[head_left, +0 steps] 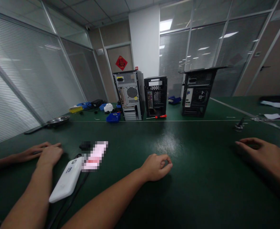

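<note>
My left hand [50,154] rests knuckles-up on the green table [182,178], touching another person's hand [31,152] that reaches in from the left edge. Its fingers are hidden from me. My right hand [157,167] lies on the table in the middle, loosely curled with thumb and forefinger touching and nothing in it. A white box-shaped device marked "18" [65,182] lies between my forearms with a black cable running off it. Beside it are a blurred pink item [95,156] and a small black object [85,145].
Another person's hand [266,156] lies on the table at the right. Far back stand a grey computer tower [129,95] and two black cases [155,95] [198,92], with a red-handled screwdriver [160,116], blue bins [113,117] and a metal dish [57,120].
</note>
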Tool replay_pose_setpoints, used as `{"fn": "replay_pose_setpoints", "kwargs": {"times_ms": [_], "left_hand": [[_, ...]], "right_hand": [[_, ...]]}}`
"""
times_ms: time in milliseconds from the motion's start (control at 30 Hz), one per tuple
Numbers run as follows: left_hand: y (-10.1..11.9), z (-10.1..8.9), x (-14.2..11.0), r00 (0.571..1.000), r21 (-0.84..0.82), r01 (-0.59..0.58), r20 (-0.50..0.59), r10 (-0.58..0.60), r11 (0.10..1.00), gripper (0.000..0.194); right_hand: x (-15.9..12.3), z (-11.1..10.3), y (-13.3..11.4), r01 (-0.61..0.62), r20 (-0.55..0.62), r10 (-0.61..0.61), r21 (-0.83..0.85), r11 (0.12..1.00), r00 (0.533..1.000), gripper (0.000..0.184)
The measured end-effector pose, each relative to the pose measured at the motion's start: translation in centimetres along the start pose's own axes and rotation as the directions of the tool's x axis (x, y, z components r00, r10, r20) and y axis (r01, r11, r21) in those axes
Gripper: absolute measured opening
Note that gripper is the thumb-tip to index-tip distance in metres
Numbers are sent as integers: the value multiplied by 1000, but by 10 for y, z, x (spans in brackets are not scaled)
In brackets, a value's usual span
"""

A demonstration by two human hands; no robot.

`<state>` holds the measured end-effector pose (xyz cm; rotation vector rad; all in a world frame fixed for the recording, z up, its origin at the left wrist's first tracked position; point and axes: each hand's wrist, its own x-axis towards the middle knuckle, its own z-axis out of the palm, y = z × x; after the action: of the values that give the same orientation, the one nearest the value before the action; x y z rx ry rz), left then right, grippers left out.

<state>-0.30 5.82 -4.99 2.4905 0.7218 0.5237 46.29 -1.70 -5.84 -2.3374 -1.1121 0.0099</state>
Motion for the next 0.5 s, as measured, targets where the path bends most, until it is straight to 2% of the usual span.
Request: {"fn": "replay_pose_setpoints", "kwargs": {"times_ms": [300,500], "left_hand": [[0,0,0,1000,-4,0,-4,0,1000,17],[0,-1,1,1000,8,8,18,-9,1000,18]], "right_hand": [[0,1,0,22,-33,-22,-15,1000,999,64],[2,1,0,41,4,-41,-30,999,999,61]]}}
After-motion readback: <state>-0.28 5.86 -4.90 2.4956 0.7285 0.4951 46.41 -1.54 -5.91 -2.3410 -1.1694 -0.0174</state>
